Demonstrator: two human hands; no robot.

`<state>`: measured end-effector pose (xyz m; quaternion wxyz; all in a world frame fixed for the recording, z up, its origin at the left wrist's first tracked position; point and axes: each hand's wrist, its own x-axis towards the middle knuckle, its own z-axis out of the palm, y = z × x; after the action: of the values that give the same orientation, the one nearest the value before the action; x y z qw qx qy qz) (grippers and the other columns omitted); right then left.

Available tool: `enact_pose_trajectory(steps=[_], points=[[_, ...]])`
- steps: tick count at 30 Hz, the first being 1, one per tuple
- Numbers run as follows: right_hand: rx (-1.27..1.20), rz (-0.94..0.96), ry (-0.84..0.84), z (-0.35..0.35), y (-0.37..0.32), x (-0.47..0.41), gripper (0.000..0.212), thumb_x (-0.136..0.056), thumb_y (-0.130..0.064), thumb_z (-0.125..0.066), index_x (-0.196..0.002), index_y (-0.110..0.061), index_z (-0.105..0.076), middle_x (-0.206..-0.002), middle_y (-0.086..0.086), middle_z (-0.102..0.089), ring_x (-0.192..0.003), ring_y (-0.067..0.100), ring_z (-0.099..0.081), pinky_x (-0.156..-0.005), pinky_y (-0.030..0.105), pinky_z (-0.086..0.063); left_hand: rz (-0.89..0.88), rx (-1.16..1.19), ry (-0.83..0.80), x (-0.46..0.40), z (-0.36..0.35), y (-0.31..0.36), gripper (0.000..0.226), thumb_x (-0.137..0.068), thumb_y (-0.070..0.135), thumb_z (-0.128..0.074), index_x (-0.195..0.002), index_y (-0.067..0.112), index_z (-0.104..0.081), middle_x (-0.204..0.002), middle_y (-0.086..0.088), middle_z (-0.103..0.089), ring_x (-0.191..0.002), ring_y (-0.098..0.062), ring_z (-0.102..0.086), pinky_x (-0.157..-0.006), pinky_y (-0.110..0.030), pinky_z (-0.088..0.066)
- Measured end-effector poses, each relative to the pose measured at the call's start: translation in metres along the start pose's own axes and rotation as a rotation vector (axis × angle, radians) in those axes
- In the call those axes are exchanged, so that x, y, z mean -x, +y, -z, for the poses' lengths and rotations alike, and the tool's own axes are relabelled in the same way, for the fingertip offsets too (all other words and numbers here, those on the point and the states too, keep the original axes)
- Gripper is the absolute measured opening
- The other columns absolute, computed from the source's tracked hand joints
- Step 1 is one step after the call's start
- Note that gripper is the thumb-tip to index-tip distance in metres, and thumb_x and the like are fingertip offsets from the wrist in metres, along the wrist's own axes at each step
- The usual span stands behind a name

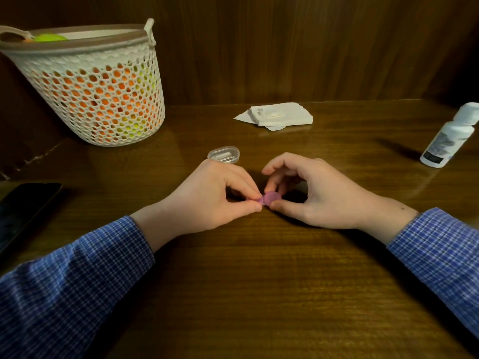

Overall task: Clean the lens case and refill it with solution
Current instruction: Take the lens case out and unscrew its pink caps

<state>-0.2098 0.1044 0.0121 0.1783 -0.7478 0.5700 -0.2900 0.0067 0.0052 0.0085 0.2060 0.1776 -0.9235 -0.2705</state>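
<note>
We had the purple lens case (269,197) pinched low over the desk (259,281) centre, left hand (215,195) gripping its 9 o'clock end, right hand (311,193) curled round the 3 o'clock cap; long axis ran 9 to 3; a slipped twist could've flipped it; solution bottle (448,136) sat at 2 o'clock.
</note>
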Motion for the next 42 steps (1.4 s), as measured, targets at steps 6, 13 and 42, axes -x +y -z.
enact_pose_trajectory(steps=[6,13,42], points=[[0.004,-0.068,0.084,-0.0037,-0.0001,-0.0008,0.048,-0.075,-0.041,-0.087,-0.116,-0.032,-0.064,-0.092,-0.016,-0.074,-0.088,-0.002,-0.070,-0.080,0.020,-0.058,-0.006,-0.003,0.005,0.0005,-0.0002,-0.0014,0.017,-0.087,0.027,-0.080,-0.104,0.026,-0.082,-0.102,0.016,-0.076,-0.099,0.001,-0.071,-0.087,-0.022,-0.059],[-0.030,-0.044,0.007,0.0010,-0.0016,-0.0015,0.047,-0.081,-0.025,-0.085,-0.121,-0.029,-0.061,-0.097,-0.014,-0.076,-0.095,0.002,-0.072,-0.091,0.028,-0.059,0.000,0.003,-0.007,0.0002,0.0000,-0.0006,0.017,-0.088,0.027,-0.079,-0.104,0.026,-0.082,-0.102,0.017,-0.076,-0.099,0.002,-0.071,-0.088,-0.022,-0.058],[-0.042,0.009,-0.007,0.0051,0.0012,-0.0035,0.035,-0.080,-0.021,-0.086,-0.108,-0.027,-0.064,-0.095,-0.013,-0.074,-0.093,0.002,-0.071,-0.085,0.021,-0.058,0.030,-0.004,-0.025,0.0002,0.0010,0.0042,0.016,-0.088,0.026,-0.079,-0.103,0.027,-0.082,-0.103,0.017,-0.075,-0.099,0.004,-0.069,-0.088,-0.019,-0.057]])
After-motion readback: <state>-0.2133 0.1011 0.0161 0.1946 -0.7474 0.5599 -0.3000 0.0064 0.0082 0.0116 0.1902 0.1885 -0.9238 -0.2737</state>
